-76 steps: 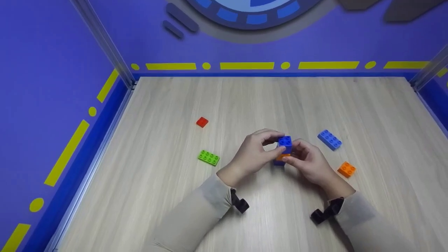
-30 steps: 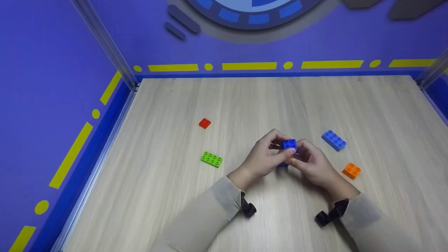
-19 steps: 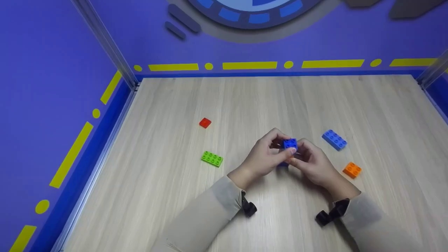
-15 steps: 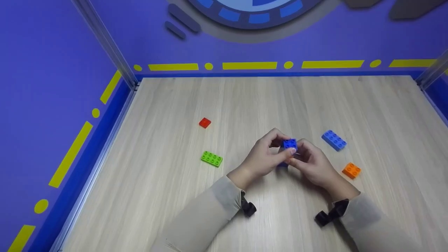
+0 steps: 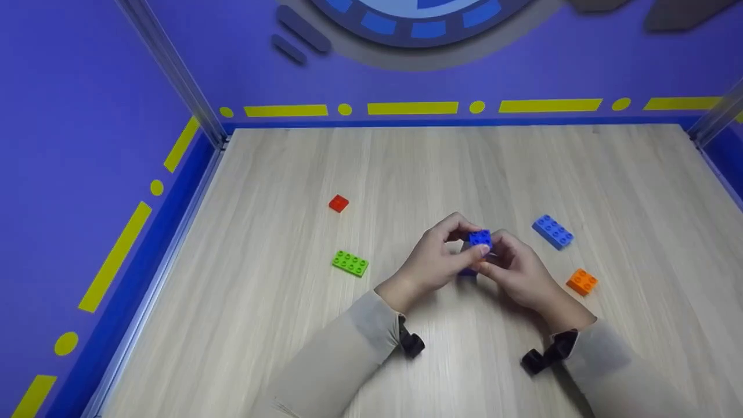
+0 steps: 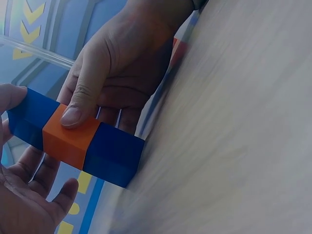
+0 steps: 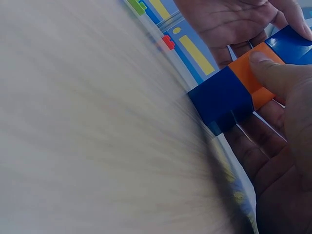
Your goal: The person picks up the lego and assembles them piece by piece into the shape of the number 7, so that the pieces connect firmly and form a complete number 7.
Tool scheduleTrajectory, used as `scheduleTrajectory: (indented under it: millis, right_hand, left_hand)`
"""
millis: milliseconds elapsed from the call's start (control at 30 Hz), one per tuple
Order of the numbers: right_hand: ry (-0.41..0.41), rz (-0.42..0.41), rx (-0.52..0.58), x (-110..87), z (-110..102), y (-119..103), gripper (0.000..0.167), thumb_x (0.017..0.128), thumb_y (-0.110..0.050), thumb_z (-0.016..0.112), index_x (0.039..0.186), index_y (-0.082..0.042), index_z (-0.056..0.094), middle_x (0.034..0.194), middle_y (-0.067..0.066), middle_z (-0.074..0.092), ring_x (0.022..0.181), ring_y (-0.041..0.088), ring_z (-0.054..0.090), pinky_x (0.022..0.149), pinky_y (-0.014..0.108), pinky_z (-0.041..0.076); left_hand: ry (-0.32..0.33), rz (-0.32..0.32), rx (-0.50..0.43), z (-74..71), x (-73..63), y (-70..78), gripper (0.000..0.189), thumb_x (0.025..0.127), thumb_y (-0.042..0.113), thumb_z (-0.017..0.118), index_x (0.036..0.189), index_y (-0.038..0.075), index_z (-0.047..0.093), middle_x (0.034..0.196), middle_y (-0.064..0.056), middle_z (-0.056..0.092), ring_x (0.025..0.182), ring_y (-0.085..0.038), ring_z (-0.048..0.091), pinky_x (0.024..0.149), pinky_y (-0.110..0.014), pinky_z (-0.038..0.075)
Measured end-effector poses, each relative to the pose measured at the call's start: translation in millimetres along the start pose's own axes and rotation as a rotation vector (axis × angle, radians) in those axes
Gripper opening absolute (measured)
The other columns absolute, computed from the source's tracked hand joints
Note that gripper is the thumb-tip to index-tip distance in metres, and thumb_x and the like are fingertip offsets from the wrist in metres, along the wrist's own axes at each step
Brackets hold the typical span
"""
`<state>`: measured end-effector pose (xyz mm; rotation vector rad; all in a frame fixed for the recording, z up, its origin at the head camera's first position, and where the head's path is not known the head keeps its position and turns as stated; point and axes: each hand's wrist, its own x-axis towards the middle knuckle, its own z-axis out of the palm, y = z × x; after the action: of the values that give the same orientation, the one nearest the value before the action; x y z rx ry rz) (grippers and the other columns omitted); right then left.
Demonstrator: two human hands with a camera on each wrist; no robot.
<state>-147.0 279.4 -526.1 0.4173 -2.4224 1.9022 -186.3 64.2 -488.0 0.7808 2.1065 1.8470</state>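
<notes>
A small tower of three toy building bricks stands on the table between my hands. Its studded top blue brick (image 5: 480,237) is pinched by my left hand (image 5: 429,261), thumb in front and fingers behind. My right hand (image 5: 519,273) grips the orange brick (image 6: 68,139) in the middle, its thumb flat against one face. Lowest is another blue brick (image 7: 222,100), its bottom right at the tabletop in both wrist views. All three sit flush in line. In the head view, thumbs and fingers hide most of the orange brick.
On the wooden table (image 5: 290,342), a red brick (image 5: 338,203) and a green brick (image 5: 350,263) lie left of my hands. A lighter blue brick (image 5: 552,231) and a loose orange brick (image 5: 582,281) lie to the right. Blue panels (image 5: 87,145) border the back and left.
Since the earliest frame, my left hand has shifted slightly right, its thumb now further across the top blue brick's front. Over the last second both hands have stayed nearly still.
</notes>
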Motion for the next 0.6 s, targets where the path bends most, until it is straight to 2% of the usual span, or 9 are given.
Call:
scheduleTrajectory:
  millis: [167,267,400,600]
  right_hand:
    - [-0.015,-0.004,-0.028,-0.8,-1.3,0.3,0.022,0.102,0.004,0.079,0.117,0.005,0.064,0.113,-0.008,0.079,0.107,0.007,0.075,0.097,0.018,0.06]
    - [-0.018,-0.012,-0.045,-0.9,-0.9,1.5,0.021,0.101,0.004,0.079,0.117,0.004,0.065,0.112,-0.009,0.079,0.105,0.007,0.074,0.096,0.018,0.06]
    - [-0.015,-0.013,-0.049,0.8,-0.8,0.9,0.021,0.101,0.004,0.079,0.117,0.003,0.066,0.111,-0.007,0.079,0.105,0.008,0.074,0.096,0.018,0.059]
    - [0.006,-0.002,-0.06,2.1,-2.6,-1.6,0.021,0.1,0.004,0.081,0.114,0.002,0.065,0.106,-0.005,0.077,0.099,0.01,0.072,0.09,0.02,0.058]
  left_hand:
    - [-0.007,-0.004,-0.022,0.7,-1.0,-1.8,0.024,0.107,0.021,0.08,0.123,0.008,0.069,0.135,-0.008,0.077,0.123,-0.002,0.067,0.125,-0.049,0.05]
    - [-0.001,-0.002,-0.04,1.2,-2.7,-3.6,0.024,0.106,0.02,0.081,0.123,0.007,0.068,0.134,-0.009,0.076,0.12,-0.001,0.067,0.123,-0.05,0.052]
    - [0.012,0.017,-0.037,1.0,-1.5,-4.5,0.024,0.106,0.02,0.081,0.122,0.007,0.068,0.132,-0.01,0.076,0.114,0.0,0.065,0.112,-0.041,0.057]
    - [-0.004,0.053,-0.011,0.5,4.6,-3.4,0.025,0.105,0.018,0.081,0.122,0.005,0.068,0.132,-0.013,0.076,0.11,0.004,0.062,0.1,-0.026,0.056]
